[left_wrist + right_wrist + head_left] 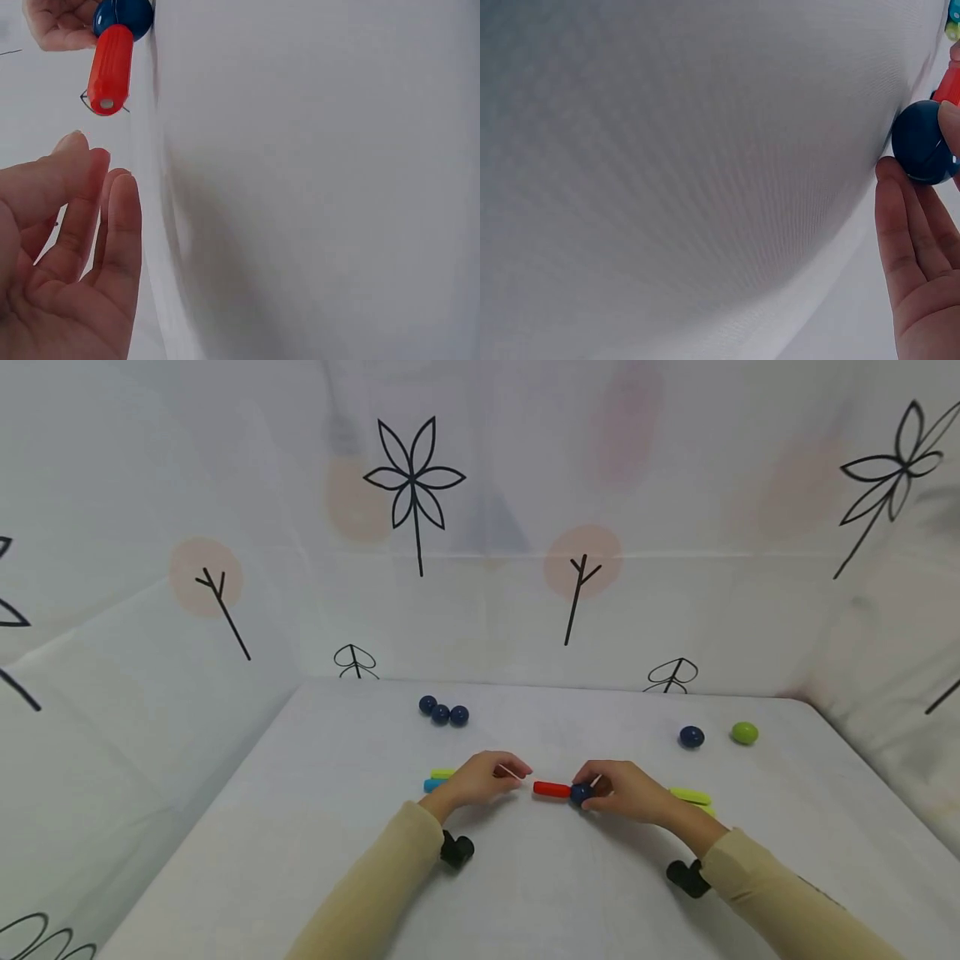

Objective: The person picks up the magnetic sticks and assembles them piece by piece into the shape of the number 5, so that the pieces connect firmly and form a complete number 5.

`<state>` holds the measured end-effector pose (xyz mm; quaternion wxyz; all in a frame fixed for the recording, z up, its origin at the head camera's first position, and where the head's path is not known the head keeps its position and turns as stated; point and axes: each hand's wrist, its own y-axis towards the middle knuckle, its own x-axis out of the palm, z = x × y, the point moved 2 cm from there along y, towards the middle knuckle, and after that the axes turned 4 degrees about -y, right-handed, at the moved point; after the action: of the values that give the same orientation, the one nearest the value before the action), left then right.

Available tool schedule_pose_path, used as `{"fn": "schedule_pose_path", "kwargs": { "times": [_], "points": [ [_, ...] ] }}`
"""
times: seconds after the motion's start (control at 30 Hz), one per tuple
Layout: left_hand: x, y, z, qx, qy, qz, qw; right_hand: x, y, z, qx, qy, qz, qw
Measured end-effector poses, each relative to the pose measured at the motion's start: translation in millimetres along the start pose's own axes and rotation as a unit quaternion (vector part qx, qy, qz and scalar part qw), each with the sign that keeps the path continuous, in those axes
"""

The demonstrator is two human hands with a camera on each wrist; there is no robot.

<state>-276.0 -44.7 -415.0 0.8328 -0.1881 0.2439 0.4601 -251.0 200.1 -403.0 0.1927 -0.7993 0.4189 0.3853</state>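
Between thumb and fingers, my right hand (pixel 628 789) pinches a dark blue ball (pixel 580 794). A red rod (pixel 551 790) is joined to that ball and points left, toward my other hand. In the left wrist view the rod's free end (pixel 106 103) shows a small pale hole. My left hand (pixel 482 778) holds nothing; its fingers are loosely bent, a short gap away from the red rod. Behind the left hand, a yellow-green rod (pixel 442 773) and a blue rod (pixel 433 785) are partly hidden. Yellow-green rods (pixel 690 796) lie beyond the right wrist.
Three dark blue balls (pixel 441 715) sit together at the back left of the white table (pixel 300 877). Another blue ball (pixel 692 737) and a green ball (pixel 745 732) are at the back right. Patterned cloth (pixel 487 610) stands around the table. Black devices (pixel 457 850) hang under both wrists.
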Motion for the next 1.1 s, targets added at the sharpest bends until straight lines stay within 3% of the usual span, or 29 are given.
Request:
{"fn": "schedule_pose_path", "kwargs": {
  "times": [0.4,0.67,0.87,1.1],
  "points": [
    [-25.0,-11.9,-19.2,0.034,0.002,0.038,0.9987,0.9,-0.5,3.1,0.006,0.005,-0.001,1.0],
    [-40.1,-17.6,-22.6,0.04,0.005,0.067,0.997,0.1,-0.4,2.5,0.005,0.002,0.0,1.0],
    [-51.2,-18.6,-23.8,0.025,-0.009,0.098,0.9949,-0.2,-2.1,1.7,-0.001,0.001,0.002,1.0],
    [-66.6,-17.7,-35.4,-0.01,-0.015,0.145,0.9893,0.5,-1.9,2.6,0.004,0.003,0.003,1.0]
  ]
}}
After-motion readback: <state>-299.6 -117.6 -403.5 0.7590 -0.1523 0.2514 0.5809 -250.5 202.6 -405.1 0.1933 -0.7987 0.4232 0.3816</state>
